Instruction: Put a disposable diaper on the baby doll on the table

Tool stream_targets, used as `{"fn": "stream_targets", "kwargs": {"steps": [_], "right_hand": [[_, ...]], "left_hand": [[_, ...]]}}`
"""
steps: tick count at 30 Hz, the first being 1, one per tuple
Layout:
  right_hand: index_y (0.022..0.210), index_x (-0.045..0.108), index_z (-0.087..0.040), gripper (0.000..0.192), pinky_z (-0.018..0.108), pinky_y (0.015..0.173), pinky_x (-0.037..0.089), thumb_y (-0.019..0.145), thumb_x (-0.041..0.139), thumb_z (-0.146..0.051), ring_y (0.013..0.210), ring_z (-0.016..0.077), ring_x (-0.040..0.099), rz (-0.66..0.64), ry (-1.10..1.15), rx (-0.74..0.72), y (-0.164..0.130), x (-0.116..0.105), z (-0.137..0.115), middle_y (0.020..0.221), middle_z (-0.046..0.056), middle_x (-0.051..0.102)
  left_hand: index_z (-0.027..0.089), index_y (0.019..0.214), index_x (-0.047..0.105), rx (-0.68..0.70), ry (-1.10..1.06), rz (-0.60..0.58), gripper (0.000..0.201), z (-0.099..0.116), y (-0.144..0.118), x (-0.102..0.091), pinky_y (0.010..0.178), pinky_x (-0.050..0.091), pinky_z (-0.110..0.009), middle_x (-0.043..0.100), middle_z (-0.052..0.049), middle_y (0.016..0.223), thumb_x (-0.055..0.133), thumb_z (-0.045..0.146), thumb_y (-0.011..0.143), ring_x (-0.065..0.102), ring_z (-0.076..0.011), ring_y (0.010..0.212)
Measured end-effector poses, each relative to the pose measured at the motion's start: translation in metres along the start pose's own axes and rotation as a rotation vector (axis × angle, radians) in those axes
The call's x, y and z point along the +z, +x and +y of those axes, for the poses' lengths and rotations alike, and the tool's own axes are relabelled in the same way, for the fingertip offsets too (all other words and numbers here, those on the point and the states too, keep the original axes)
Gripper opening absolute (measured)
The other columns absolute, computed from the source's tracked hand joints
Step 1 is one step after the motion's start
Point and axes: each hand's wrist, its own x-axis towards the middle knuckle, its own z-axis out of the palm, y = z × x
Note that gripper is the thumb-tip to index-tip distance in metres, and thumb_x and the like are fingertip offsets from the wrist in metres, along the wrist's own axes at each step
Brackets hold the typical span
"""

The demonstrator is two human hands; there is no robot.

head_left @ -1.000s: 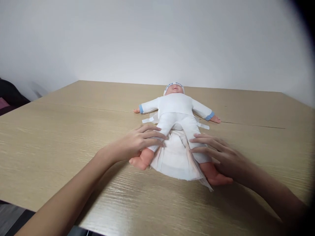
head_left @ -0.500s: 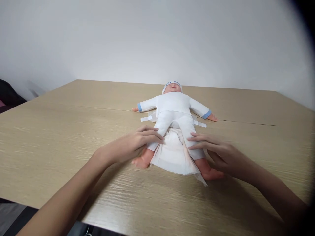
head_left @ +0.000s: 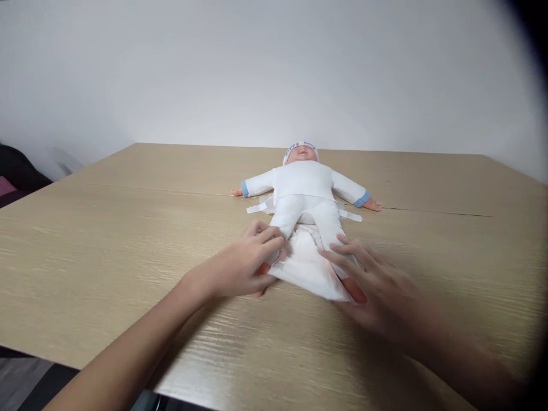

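Observation:
A baby doll (head_left: 305, 180) in a white suit with blue cuffs lies on its back, legs toward me. Under its hips and between its legs is an open white diaper (head_left: 306, 260), its fastening tabs spread out at both sides of the waist. My left hand (head_left: 252, 257) is closed at the diaper's left front corner, fingers curled in over the doll's lower leg. My right hand (head_left: 372, 279), partly blurred, has its fingers stretched and apart over the other leg and the diaper's right edge. Its thumb is low, by the right front corner. The hands largely hide the doll's feet.
The wooden table (head_left: 149, 228) has a seam running across it behind the doll's waist. A pale wall (head_left: 274, 74) stands beyond the far edge. Part of a dark chair (head_left: 21, 174) shows at the left.
My left hand's fingers have curled in at the diaper's corner. My right hand has shifted lower and inward over the foot. The diaper's front edge now looks straighter and slightly raised.

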Motion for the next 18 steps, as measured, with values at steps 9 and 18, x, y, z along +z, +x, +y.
{"fn": "stream_targets", "kwargs": {"steps": [9, 18], "right_hand": [[0.092, 0.072, -0.026, 0.038, 0.037, 0.067, 0.057, 0.115, 0.05, -0.047, 0.076, 0.0255, 0.07, 0.109, 0.312, 0.252, 0.056, -0.03, 0.034, 0.086, 0.005, 0.076], [0.103, 0.076, -0.02, 0.029, 0.044, 0.091, 0.068, 0.097, 0.061, -0.044, 0.101, 0.0305, 0.079, 0.137, 0.919, 0.624, 0.167, 0.012, 0.119, 0.106, 0.013, 0.085]], "left_hand": [[0.023, 0.106, 0.069, -0.189, -0.414, 0.256, 0.032, -0.011, 0.049, -0.032, 0.096, 0.051, -0.039, 0.07, -0.005, 0.108, 0.058, 0.052, 0.11, 0.063, -0.025, 0.105], [0.022, 0.084, 0.056, -0.434, -0.842, 0.532, 0.034, -0.093, 0.159, -0.028, 0.074, 0.039, -0.029, 0.055, 0.001, 0.08, 0.078, 0.045, 0.095, 0.05, -0.0166, 0.076]]}}
